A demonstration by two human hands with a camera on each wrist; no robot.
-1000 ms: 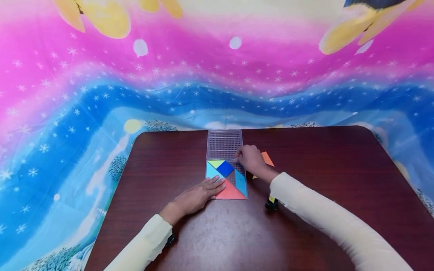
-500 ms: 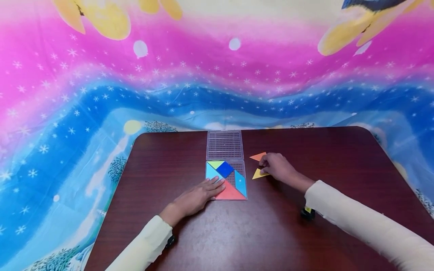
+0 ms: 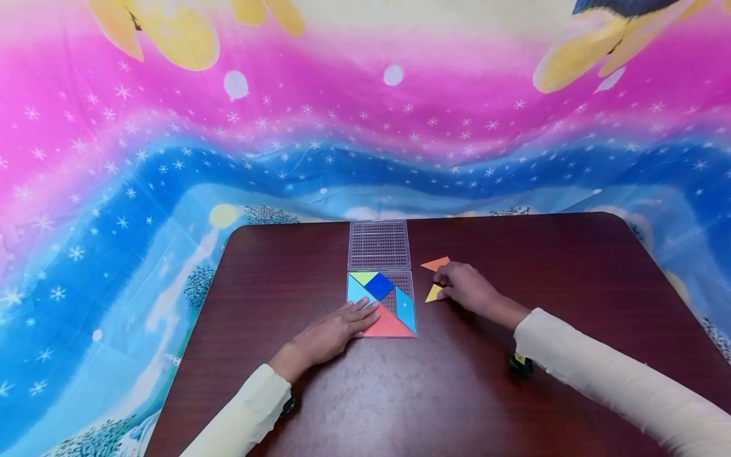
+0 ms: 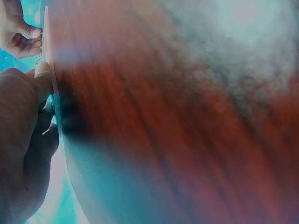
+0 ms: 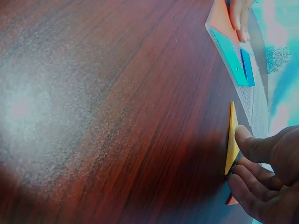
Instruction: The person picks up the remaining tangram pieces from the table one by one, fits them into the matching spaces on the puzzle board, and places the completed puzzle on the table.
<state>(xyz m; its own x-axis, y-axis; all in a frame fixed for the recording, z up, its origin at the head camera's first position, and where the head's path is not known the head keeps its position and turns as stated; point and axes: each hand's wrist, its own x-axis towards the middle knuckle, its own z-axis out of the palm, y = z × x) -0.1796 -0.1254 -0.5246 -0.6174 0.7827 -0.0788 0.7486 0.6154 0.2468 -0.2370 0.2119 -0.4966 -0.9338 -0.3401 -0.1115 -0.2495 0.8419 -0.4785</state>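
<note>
A clear gridded tangram tray (image 3: 403, 280) holds a lime triangle (image 3: 362, 277), a dark blue square (image 3: 379, 286), a light blue triangle (image 3: 355, 289), a light blue parallelogram (image 3: 405, 311) and a coral triangle (image 3: 389, 324). Across the coral and light blue triangles rests my left hand (image 3: 334, 329), fingers extended. To the tray's right, my right hand (image 3: 471, 289) pinches a small yellow triangle (image 3: 433, 293); the right wrist view shows the thumb on one side of this yellow triangle (image 5: 231, 140). Just beyond lies an orange triangle (image 3: 436, 263), partly covered by the fingers.
Behind the tray, a matching gridded panel (image 3: 379, 245) lies flat, edge to edge with it. Everything stands on a dark red-brown wooden table (image 3: 274, 273) with rounded far corners. A colourful printed cloth (image 3: 320, 139) hangs behind the table.
My right hand has moved right, from over the tray's upper right corner to the yellow triangle, and its fingers have drawn in on it. My left hand has stayed in place.
</note>
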